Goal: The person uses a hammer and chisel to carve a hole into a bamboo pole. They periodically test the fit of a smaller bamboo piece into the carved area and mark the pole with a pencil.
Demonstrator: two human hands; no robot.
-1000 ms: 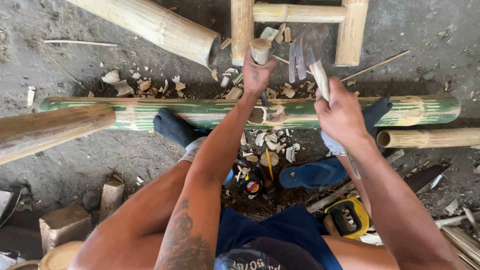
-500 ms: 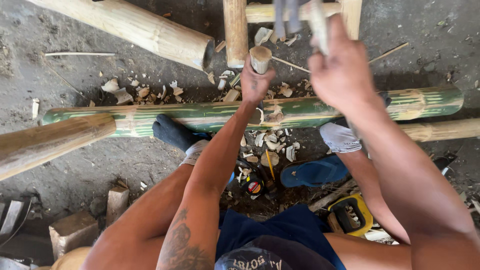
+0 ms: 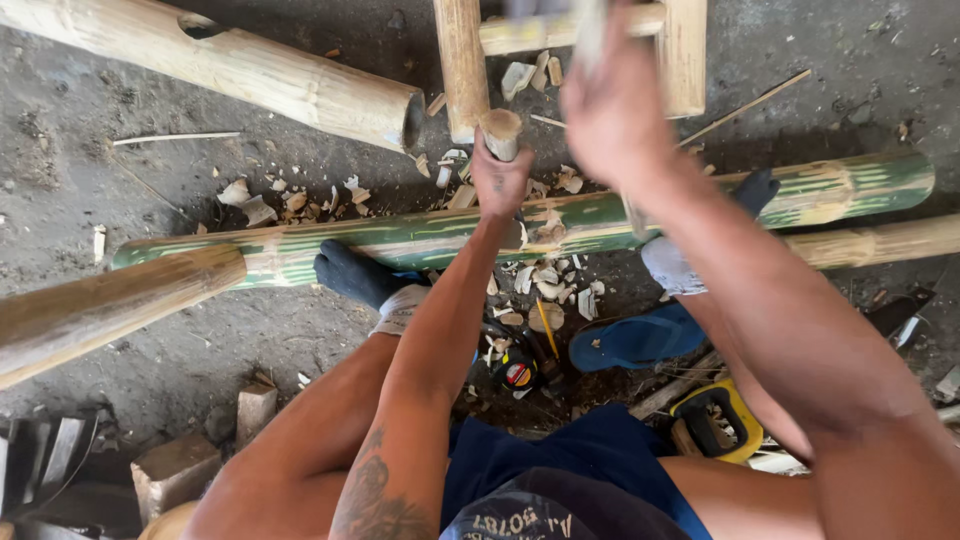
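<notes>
change: since half a second ago the right hand (image 3: 615, 105) has been lifted higher and nearer the camera, so that it is now blurred and large at the top of the view; the tool it carried then is cut off by the upper edge, with only a pale blurred strip seen above the fingers.
left hand: the left hand (image 3: 500, 180) is kept closed around a short wooden peg (image 3: 500, 132), held upright with its cut end showing above the fist.
right hand grip: the fingers are curled shut around something pale; what it is cannot be told from this frame.
peg position: the peg is set directly over the green bamboo pole (image 3: 600, 220), which is laid across the ground from left to right.
feet: a dark sock (image 3: 350, 275) is pressed against the near side of the green pole; a second sock is seen further right, beside a blue sandal (image 3: 630, 340).
ground: pale wood chips (image 3: 550, 285) are scattered on both sides of the pole.
surroundings: a thick tan bamboo section (image 3: 230, 70) is laid at upper left, another tan pole (image 3: 110, 305) at the left edge, a bamboo frame (image 3: 465, 60) at the top, and a yellow tape measure (image 3: 715, 420) near the right knee.
</notes>
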